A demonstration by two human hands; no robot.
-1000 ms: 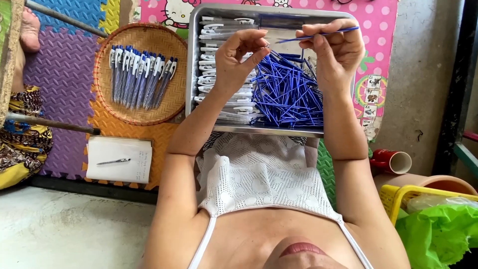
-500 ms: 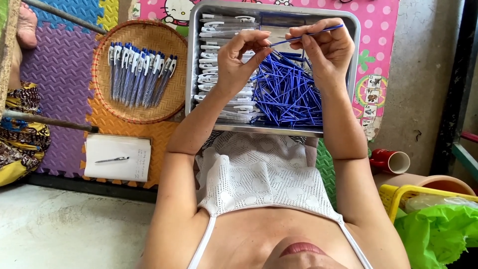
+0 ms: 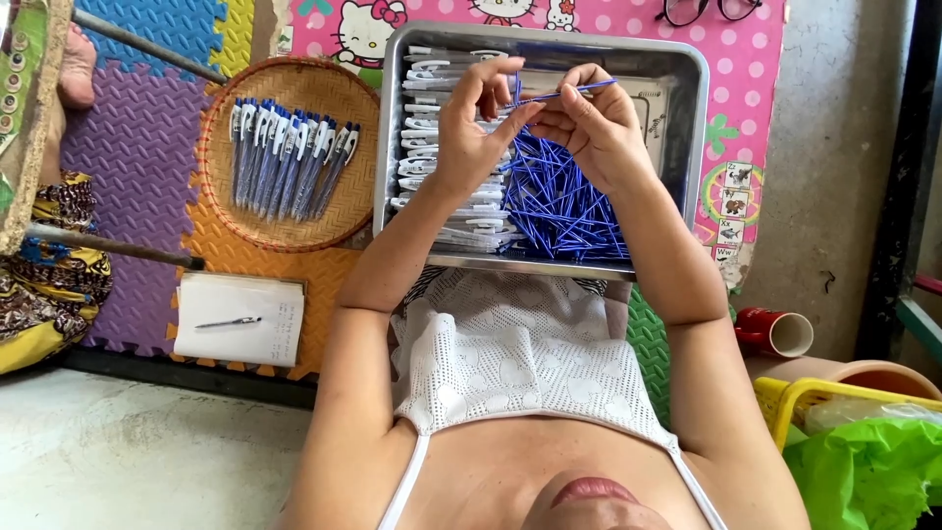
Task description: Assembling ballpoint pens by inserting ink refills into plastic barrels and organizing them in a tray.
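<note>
Around my lap, the odds and ends.
Left, a round woven basket [image 3: 287, 152] holds finished blue-and-white pens [image 3: 289, 162]; nearer lies a notepad [image 3: 240, 319] with a pen [image 3: 228, 322] on it. Right, a red cup [image 3: 773, 333] lies tipped near a yellow crate [image 3: 797, 397]; glasses [image 3: 708, 10] sit far off.

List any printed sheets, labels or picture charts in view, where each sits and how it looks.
Notepad: left on the foam mat, white, rectangular, pen lying on it.
Paper sheet: inside the metal tray, right end, pale, faint print.
Picture chart: right of the tray, on the pink dotted mat, small animal squares.
</note>
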